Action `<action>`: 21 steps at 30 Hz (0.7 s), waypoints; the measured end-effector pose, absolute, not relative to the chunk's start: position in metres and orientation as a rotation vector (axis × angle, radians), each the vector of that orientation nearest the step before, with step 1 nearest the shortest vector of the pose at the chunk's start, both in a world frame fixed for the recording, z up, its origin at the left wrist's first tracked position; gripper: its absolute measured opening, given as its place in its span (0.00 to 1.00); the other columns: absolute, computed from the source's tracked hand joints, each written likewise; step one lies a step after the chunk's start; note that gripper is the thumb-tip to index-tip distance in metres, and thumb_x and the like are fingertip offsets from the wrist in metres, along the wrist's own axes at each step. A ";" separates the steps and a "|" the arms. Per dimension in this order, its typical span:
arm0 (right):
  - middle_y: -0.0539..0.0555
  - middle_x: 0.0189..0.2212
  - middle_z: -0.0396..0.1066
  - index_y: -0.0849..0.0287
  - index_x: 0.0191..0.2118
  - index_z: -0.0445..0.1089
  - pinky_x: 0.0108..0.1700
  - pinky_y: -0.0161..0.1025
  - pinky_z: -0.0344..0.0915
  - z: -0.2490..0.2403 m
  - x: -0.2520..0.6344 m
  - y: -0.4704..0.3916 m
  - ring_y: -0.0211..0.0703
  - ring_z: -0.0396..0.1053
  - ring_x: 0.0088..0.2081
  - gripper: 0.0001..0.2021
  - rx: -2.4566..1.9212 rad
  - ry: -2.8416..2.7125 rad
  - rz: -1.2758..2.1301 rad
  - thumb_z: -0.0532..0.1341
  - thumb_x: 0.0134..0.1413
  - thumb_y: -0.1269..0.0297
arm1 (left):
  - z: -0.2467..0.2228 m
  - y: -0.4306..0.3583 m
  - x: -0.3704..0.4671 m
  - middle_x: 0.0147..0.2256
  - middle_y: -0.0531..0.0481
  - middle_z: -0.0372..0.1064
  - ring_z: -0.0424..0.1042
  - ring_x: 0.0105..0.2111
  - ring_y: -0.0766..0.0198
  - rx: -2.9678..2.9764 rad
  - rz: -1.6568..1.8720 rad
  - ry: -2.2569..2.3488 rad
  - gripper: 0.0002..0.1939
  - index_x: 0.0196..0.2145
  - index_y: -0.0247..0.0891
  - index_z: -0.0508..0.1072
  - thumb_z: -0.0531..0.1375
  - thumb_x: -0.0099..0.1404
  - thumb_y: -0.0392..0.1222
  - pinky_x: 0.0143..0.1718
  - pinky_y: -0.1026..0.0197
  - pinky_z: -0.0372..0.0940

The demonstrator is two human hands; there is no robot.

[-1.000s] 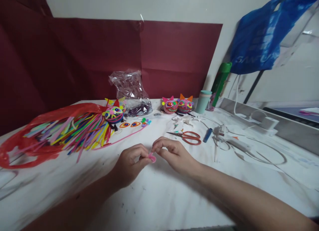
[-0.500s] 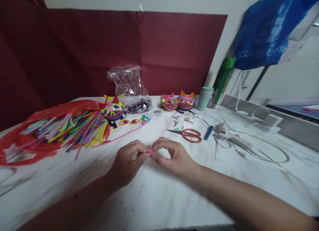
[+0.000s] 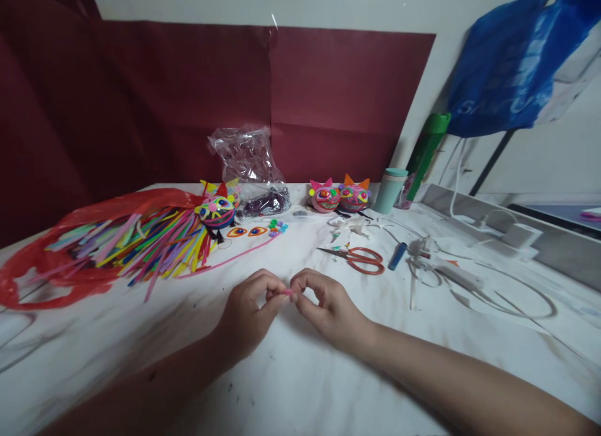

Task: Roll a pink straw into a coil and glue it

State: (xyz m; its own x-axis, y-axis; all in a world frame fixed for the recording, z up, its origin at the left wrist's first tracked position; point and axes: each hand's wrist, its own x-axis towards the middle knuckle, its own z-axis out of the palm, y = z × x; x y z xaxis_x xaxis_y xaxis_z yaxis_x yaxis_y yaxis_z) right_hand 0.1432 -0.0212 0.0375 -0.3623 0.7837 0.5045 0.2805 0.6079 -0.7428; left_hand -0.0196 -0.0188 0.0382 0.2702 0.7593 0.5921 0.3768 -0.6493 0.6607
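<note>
Over the marbled table (image 3: 300, 386), my left hand (image 3: 248, 307) and my right hand (image 3: 328, 307) meet fingertip to fingertip. Between them they pinch a small curled piece of pink pipe cleaner (image 3: 287, 292), mostly covered by the fingers. A long pink pipe cleaner (image 3: 230, 259) lies beyond my left hand. Farther back are two paper eye cutouts (image 3: 256, 231) and a few small coloured coils (image 3: 277, 226). Orange-handled scissors (image 3: 364, 259) rest beyond my right hand.
Colourful pipe cleaners (image 3: 159, 242) spill from a red plastic bag (image 3: 66, 226) on the left. Decorated cat-like balls (image 3: 323, 198) stand at the back beside a green cup (image 3: 391, 192). A blue lighter (image 3: 397, 256) and tangled cables (image 3: 451, 274) lie to the right.
The view has shifted slightly. My fingertips have turned the small pink piece a little, and both hands still pinch it.
</note>
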 end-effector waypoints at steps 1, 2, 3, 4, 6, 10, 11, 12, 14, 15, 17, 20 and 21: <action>0.50 0.27 0.65 0.60 0.27 0.63 0.35 0.34 0.60 0.037 0.142 -0.021 0.36 0.64 0.31 0.05 -0.849 -1.926 0.691 0.53 0.49 0.75 | 0.038 -0.019 -0.020 0.23 0.52 0.64 0.64 0.25 0.68 2.154 1.332 1.026 0.05 0.22 0.36 0.66 0.56 0.56 0.34 0.28 0.65 0.60; 0.50 0.26 0.65 0.60 0.27 0.62 0.34 0.34 0.60 0.037 0.142 -0.022 0.36 0.64 0.30 0.05 -0.850 -1.931 0.684 0.53 0.48 0.75 | 0.038 -0.019 -0.020 0.23 0.52 0.64 0.63 0.25 0.68 2.150 1.316 1.018 0.06 0.22 0.36 0.66 0.56 0.56 0.34 0.28 0.65 0.60; 0.50 0.26 0.65 0.60 0.27 0.62 0.34 0.34 0.60 0.037 0.141 -0.022 0.36 0.64 0.30 0.05 -0.848 -1.937 0.671 0.53 0.48 0.75 | 0.038 -0.020 -0.020 0.23 0.52 0.63 0.63 0.25 0.68 2.141 1.299 1.013 0.07 0.21 0.36 0.65 0.56 0.56 0.34 0.28 0.65 0.60; 0.50 0.26 0.64 0.60 0.27 0.62 0.34 0.34 0.61 0.036 0.140 -0.023 0.37 0.63 0.30 0.05 -0.845 -1.942 0.652 0.53 0.49 0.75 | 0.038 -0.020 -0.020 0.22 0.53 0.62 0.62 0.25 0.67 2.122 1.285 1.014 0.07 0.21 0.36 0.65 0.56 0.56 0.34 0.28 0.64 0.59; 0.51 0.26 0.65 0.60 0.27 0.63 0.35 0.35 0.61 0.035 0.138 -0.023 0.38 0.64 0.32 0.05 -0.846 -1.938 0.607 0.54 0.51 0.73 | 0.039 -0.019 -0.022 0.22 0.53 0.61 0.62 0.25 0.67 2.056 1.278 1.031 0.08 0.20 0.36 0.64 0.56 0.56 0.35 0.29 0.64 0.59; 0.55 0.33 0.67 0.59 0.39 0.65 0.39 0.38 0.62 0.032 0.138 -0.020 0.39 0.64 0.35 0.07 -0.911 -1.842 0.615 0.54 0.54 0.69 | 0.039 -0.015 -0.025 0.23 0.54 0.62 0.61 0.26 0.68 1.850 1.263 1.091 0.06 0.22 0.36 0.65 0.56 0.55 0.37 0.30 0.65 0.58; 0.55 0.34 0.68 0.59 0.40 0.65 0.38 0.38 0.63 0.031 0.138 -0.020 0.39 0.64 0.35 0.08 -0.935 -1.816 0.643 0.54 0.54 0.68 | 0.038 -0.014 -0.025 0.23 0.55 0.62 0.61 0.26 0.68 1.799 1.255 1.097 0.06 0.22 0.36 0.65 0.56 0.55 0.37 0.29 0.66 0.58; 0.55 0.34 0.68 0.59 0.40 0.65 0.38 0.37 0.63 0.031 0.138 -0.019 0.39 0.65 0.34 0.08 -0.951 -1.802 0.674 0.54 0.54 0.68 | 0.038 -0.013 -0.025 0.23 0.55 0.61 0.60 0.25 0.69 1.759 1.243 1.097 0.06 0.22 0.36 0.65 0.56 0.56 0.37 0.28 0.66 0.57; 0.53 0.31 0.69 0.60 0.36 0.66 0.37 0.36 0.63 0.032 0.137 -0.019 0.38 0.65 0.33 0.06 -0.955 -1.805 0.730 0.54 0.53 0.68 | 0.036 -0.013 -0.025 0.22 0.56 0.60 0.59 0.24 0.69 1.718 1.224 1.077 0.06 0.22 0.36 0.65 0.56 0.55 0.38 0.28 0.67 0.57; 0.52 0.29 0.69 0.60 0.33 0.67 0.37 0.36 0.62 0.032 0.136 -0.020 0.38 0.65 0.32 0.05 -0.948 -1.814 0.750 0.55 0.52 0.69 | 0.036 -0.013 -0.024 0.22 0.56 0.60 0.60 0.25 0.69 1.717 1.214 1.065 0.06 0.22 0.36 0.65 0.56 0.55 0.38 0.28 0.67 0.57; 0.51 0.28 0.68 0.60 0.32 0.67 0.37 0.36 0.62 0.031 0.134 -0.022 0.38 0.65 0.32 0.04 -0.930 -1.812 0.761 0.56 0.50 0.70 | 0.034 -0.014 -0.023 0.23 0.54 0.62 0.61 0.26 0.67 1.734 1.196 1.049 0.06 0.22 0.36 0.65 0.55 0.55 0.38 0.30 0.66 0.58; 0.51 0.29 0.68 0.60 0.32 0.66 0.37 0.36 0.62 0.028 0.132 -0.024 0.38 0.64 0.33 0.04 -0.928 -1.775 0.740 0.56 0.48 0.72 | 0.032 -0.015 -0.023 0.24 0.53 0.63 0.62 0.28 0.66 1.764 1.176 1.047 0.06 0.23 0.36 0.66 0.54 0.55 0.38 0.31 0.64 0.58; 0.51 0.29 0.67 0.60 0.32 0.65 0.37 0.36 0.62 0.027 0.132 -0.024 0.38 0.64 0.33 0.04 -0.928 -1.776 0.732 0.56 0.48 0.73 | 0.031 -0.015 -0.023 0.24 0.53 0.62 0.61 0.27 0.66 1.766 1.169 1.053 0.06 0.23 0.36 0.65 0.54 0.55 0.38 0.30 0.64 0.57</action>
